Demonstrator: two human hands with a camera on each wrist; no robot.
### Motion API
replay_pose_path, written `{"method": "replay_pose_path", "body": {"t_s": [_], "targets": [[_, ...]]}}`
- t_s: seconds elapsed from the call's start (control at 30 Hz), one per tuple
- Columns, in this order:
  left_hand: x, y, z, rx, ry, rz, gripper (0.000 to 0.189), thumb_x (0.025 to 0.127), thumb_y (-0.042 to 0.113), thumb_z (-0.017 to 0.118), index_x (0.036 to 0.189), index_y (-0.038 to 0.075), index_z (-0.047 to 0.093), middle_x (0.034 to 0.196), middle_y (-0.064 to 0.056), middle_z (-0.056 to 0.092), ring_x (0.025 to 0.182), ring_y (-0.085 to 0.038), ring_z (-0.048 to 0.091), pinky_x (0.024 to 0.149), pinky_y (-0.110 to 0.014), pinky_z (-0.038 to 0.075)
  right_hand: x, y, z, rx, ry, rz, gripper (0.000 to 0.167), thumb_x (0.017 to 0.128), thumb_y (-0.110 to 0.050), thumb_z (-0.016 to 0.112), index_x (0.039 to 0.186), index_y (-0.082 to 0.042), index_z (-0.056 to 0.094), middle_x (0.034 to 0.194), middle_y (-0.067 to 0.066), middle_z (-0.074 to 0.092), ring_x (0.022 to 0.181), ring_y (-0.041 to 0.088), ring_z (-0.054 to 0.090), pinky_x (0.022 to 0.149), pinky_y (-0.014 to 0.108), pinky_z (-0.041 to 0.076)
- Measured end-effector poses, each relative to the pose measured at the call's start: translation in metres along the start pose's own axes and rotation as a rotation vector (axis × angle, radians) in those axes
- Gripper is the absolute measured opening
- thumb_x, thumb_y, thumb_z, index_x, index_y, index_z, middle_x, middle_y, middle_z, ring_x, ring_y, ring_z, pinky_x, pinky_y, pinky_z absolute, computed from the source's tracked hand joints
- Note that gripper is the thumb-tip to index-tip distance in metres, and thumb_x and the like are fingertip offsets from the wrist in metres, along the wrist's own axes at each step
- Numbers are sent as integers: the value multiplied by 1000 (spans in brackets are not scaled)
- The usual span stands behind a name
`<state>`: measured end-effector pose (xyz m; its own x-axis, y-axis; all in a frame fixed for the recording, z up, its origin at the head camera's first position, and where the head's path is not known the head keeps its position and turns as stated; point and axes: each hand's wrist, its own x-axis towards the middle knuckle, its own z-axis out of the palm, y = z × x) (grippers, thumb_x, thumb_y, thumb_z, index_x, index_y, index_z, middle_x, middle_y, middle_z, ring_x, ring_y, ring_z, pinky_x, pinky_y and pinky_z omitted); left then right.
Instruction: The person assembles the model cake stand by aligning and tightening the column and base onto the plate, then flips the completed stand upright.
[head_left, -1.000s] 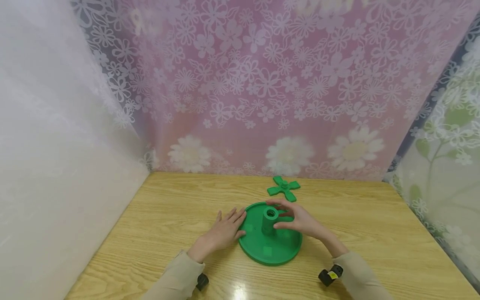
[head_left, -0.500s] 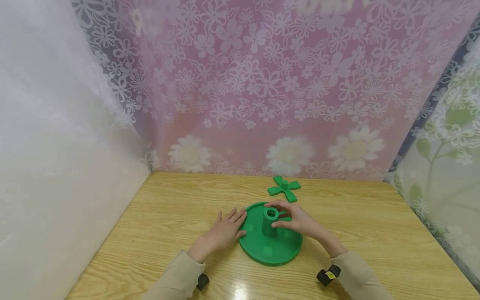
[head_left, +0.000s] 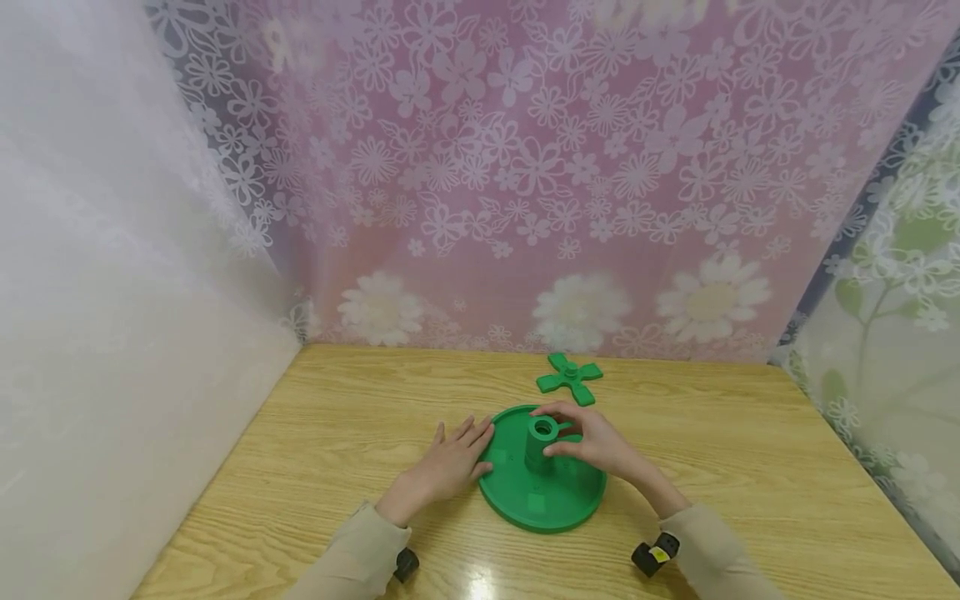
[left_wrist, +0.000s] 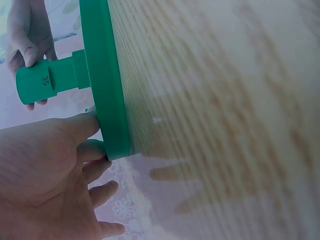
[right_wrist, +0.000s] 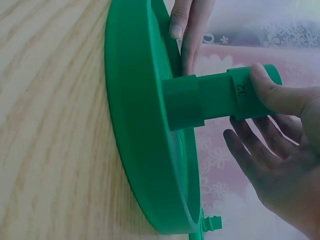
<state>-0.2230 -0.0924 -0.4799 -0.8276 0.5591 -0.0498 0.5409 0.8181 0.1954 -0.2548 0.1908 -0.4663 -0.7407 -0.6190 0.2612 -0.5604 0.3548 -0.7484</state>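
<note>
A green round tray with a raised rim (head_left: pixel 498 496) lies on the table, and a hollow green post (head_left: pixel 536 457) stands upright at its middle. In the right wrist view the post (right_wrist: pixel 215 97) bears the number 32 on its upper part. My right hand (head_left: pixel 600 440) grips the post near its top, thumb on one side and fingers round the other. My left hand (head_left: pixel 447 468) rests with fairly straight fingers at the tray's left rim. In the left wrist view, the thumb and nearest fingers of the left hand (left_wrist: pixel 55 170) touch the rim.
A flat green four-armed cross piece (head_left: pixel 572 381) with a small threaded stub lies behind the tray. The wooden table (head_left: pixel 360 400) ends at a pink flowered curtain (head_left: pixel 480 208) at the back. Pale sheets hang at both sides. Black wrist cameras (head_left: pixel 654 556) sit below the hands.
The right hand's thumb and fingers have closed in slightly on the post's top. The left hand, tray and cross piece have stayed in place.
</note>
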Motion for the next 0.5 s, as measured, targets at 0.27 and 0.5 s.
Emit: {"method": "replay_pose_path", "body": {"t_s": [0.27, 0.5], "targets": [[0, 0, 0, -14, 2, 2, 63, 107, 36, 51, 159, 6, 33, 167, -8, 27, 153, -33, 23, 118, -67, 20, -3, -3, 1, -3, 43, 13, 57, 88, -24, 81, 138, -7, 60, 138, 15, 59, 115, 34, 63, 90, 47, 57], [0, -2, -1, -5, 4, 5, 63, 107, 36, 51, 159, 6, 34, 167, -8, 27, 153, -33, 24, 118, -67, 21, -8, 1, -6, 68, 30, -35, 63, 91, -11, 77, 146, 3, 50, 143, 22, 55, 120, 44, 59, 94, 58, 53]]}}
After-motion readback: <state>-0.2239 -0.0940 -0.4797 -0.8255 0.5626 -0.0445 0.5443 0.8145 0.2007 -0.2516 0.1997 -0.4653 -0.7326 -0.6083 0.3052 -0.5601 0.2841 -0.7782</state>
